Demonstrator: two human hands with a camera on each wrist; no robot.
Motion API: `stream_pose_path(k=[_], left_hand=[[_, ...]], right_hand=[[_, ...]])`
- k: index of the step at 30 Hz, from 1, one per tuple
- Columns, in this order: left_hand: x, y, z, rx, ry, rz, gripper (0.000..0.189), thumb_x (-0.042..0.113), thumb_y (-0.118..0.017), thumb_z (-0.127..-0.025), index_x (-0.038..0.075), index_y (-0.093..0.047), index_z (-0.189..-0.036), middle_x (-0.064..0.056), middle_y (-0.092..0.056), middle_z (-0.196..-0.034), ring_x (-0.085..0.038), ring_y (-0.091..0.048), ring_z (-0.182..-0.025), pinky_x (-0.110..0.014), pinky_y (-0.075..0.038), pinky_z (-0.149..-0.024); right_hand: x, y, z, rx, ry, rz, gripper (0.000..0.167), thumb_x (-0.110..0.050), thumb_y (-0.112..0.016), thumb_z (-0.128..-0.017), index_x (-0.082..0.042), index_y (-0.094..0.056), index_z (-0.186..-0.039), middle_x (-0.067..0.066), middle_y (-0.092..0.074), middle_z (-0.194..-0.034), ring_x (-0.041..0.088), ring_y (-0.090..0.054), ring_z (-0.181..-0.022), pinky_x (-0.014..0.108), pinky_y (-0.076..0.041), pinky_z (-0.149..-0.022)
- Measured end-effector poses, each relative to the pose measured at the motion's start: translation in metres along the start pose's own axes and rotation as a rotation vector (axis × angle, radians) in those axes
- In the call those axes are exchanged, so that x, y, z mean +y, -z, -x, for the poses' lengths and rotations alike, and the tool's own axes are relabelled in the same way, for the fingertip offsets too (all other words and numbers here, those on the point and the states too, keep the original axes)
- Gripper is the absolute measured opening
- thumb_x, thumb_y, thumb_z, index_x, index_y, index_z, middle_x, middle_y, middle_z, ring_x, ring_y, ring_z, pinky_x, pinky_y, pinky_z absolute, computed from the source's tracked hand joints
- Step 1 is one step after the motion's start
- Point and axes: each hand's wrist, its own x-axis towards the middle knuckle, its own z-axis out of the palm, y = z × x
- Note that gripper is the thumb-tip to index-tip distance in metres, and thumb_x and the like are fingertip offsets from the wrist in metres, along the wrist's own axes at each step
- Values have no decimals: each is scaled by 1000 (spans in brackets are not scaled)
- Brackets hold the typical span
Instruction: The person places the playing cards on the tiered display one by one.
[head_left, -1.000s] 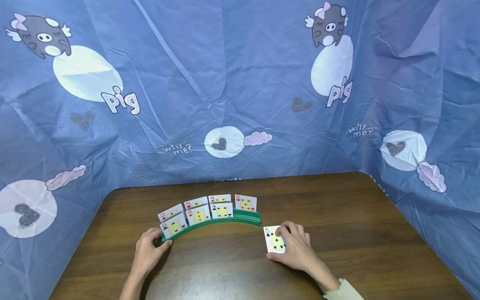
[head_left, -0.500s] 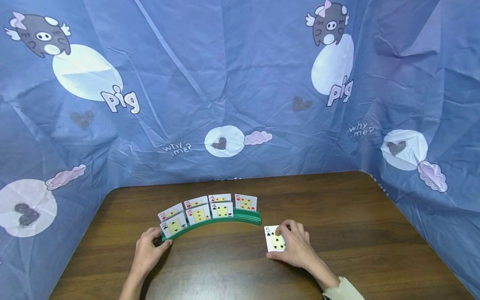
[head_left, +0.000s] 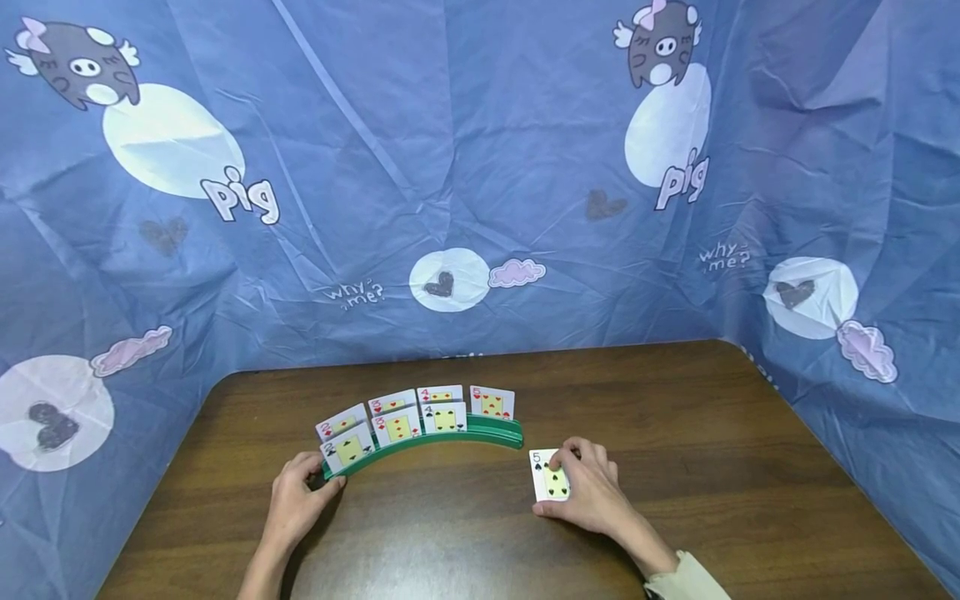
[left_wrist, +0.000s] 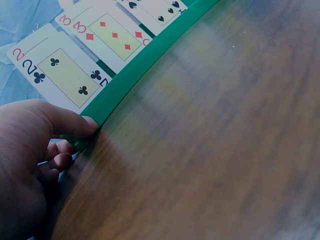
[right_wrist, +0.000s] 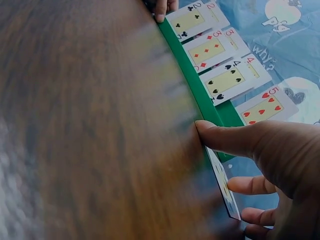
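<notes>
A curved green card holder (head_left: 497, 432) stands on the table, with playing cards propped in two rows. My left hand (head_left: 298, 497) grips its left end, the thumb on the front face in the left wrist view. The front row has a two of clubs (left_wrist: 64, 72), a three of diamonds (left_wrist: 111, 36) and a four of spades (right_wrist: 225, 81). At the right end of the back row stands a five of hearts (right_wrist: 263, 108), no card before it. Right of the holder, my right hand (head_left: 588, 492) holds a five of spades (head_left: 551, 479) by its edges, tilted up.
The brown wooden table (head_left: 420, 542) extends around both hands. Behind and beside it hangs a blue cloth (head_left: 480, 183) with pig prints. Behind the front cards stand a two (head_left: 339, 422), a three (head_left: 390, 403) and a four of diamonds (head_left: 441, 393), partly covered.
Hardly anything differs. The view shifts slightly, and the five of spades tilts a little in my right hand. My left hand stays on the holder's end.
</notes>
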Motion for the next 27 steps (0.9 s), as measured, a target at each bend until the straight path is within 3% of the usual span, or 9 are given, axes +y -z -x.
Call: stream_pose_path(k=[18, 27], left_hand=[[1, 2, 0, -9, 10, -8, 24, 4, -81, -73, -1, -74, -95, -16, -71, -102, -27, -60, -94, -36, -43, -79], [3, 2, -1, -36, 48, 6, 26, 5, -80, -75, -2, -74, -99, -18, -71, -106, -30, -60, -99, -39, -43, -84]], right_hand=[[-6, 2, 2, 15, -34, 44, 58, -48, -91, -59, -17, -63, -99, 16, -54, -127, 37, -47, -116, 52, -39, -88], [-9, 4, 4, 9, -47, 68, 57, -48, -91, -61, -17, -63, -99, 16, -54, -127, 37, -47, -115, 53, -39, -87]])
